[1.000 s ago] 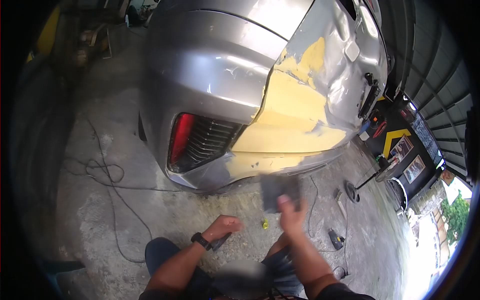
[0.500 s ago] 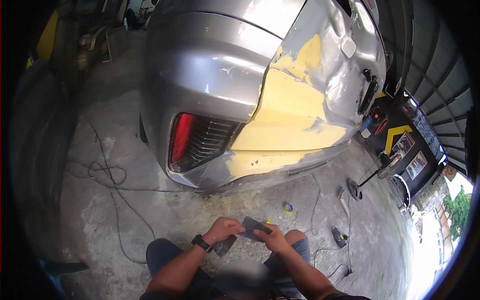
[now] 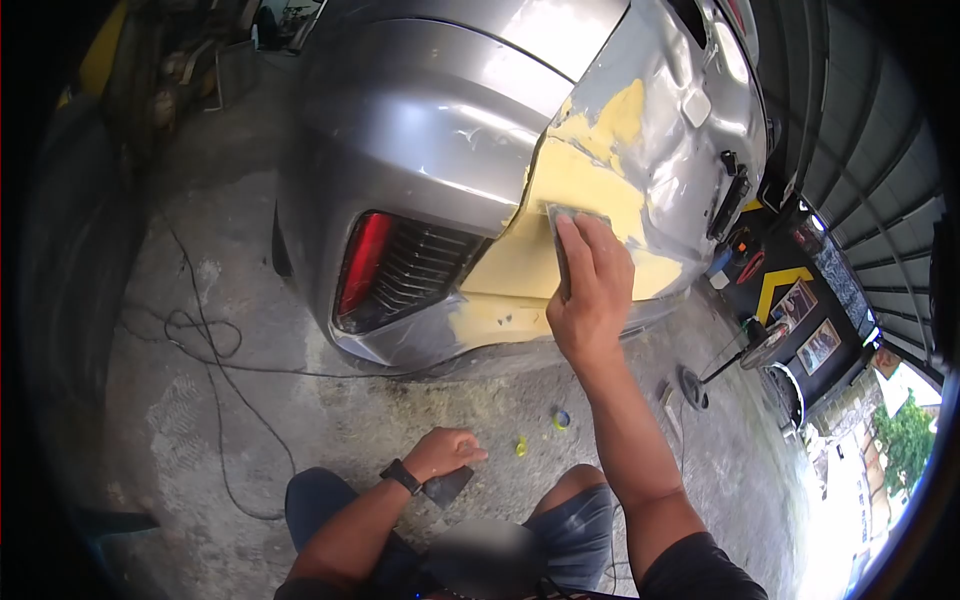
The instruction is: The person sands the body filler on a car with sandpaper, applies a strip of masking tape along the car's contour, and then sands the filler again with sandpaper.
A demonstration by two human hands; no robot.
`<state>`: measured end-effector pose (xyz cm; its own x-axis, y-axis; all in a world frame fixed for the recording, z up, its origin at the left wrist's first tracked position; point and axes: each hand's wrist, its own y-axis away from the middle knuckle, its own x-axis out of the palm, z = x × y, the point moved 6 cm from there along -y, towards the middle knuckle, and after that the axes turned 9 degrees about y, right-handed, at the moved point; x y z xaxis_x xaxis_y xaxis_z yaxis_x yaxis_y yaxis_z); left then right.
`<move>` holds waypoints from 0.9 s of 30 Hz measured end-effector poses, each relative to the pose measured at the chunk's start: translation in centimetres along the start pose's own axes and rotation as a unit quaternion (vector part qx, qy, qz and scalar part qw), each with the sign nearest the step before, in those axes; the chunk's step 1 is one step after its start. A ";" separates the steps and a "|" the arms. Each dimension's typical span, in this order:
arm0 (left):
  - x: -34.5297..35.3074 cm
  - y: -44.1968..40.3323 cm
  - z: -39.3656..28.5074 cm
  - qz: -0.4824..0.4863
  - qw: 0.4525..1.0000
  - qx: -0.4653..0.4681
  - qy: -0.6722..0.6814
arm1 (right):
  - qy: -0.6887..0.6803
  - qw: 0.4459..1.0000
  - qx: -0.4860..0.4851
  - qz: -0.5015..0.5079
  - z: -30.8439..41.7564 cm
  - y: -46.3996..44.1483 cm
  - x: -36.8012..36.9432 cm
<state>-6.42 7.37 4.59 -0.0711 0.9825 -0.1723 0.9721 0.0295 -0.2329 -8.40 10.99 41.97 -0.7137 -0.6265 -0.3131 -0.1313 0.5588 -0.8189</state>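
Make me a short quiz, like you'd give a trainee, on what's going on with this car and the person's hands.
1. Which hand holds the dark flat pad against the yellow area of the car?
2. True or false: the black wristband is worn on the right wrist.
3. What colour is the bright strip at one side of the tail light?
A) Green
B) Red
C) Blue

Key:
1. The right hand.
2. False; it is on the wrist of the left hand.
3. B
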 end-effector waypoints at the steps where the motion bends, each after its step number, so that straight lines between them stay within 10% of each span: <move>1: 0.1 0.0 0.0 -0.001 1.000 0.016 -0.005 | 0.000 1.000 -0.001 -0.001 0.3 -0.4 0.3; 27: 0.2 -0.4 0.1 0.043 0.998 -0.005 -0.042 | -0.062 0.997 0.037 -0.037 1.9 -3.6 1.2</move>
<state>-6.80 7.49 4.53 -0.0048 0.9627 -0.2707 0.9777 -0.0524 -0.2035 -7.45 7.23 43.59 -0.6128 -0.7293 -0.3042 -0.1255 0.4698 -0.8738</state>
